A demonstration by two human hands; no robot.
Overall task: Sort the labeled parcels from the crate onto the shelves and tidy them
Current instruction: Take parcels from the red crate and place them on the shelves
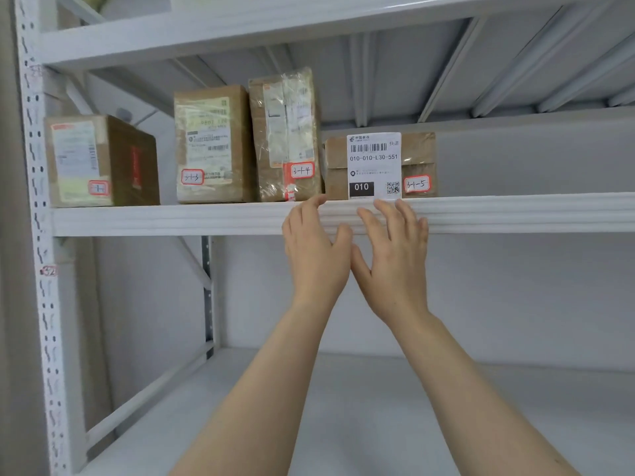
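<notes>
Neither hand holds anything: left hand (316,250) and right hand (393,250) are spread, fingers straight, tips at the shelf lip (171,219) just below the 3-1-5 parcel (374,166). That parcel stands just beside the 3-1-4 parcel (287,135), tag facing outward, probably so the numbers read in sequence.

- Pale grey wall (515,286), centre right of my view.
- Perforated white upright (35,166), left edge, with one red-inked tag (49,271) on it.
- Dull tan surface (10,304), far left.
</notes>
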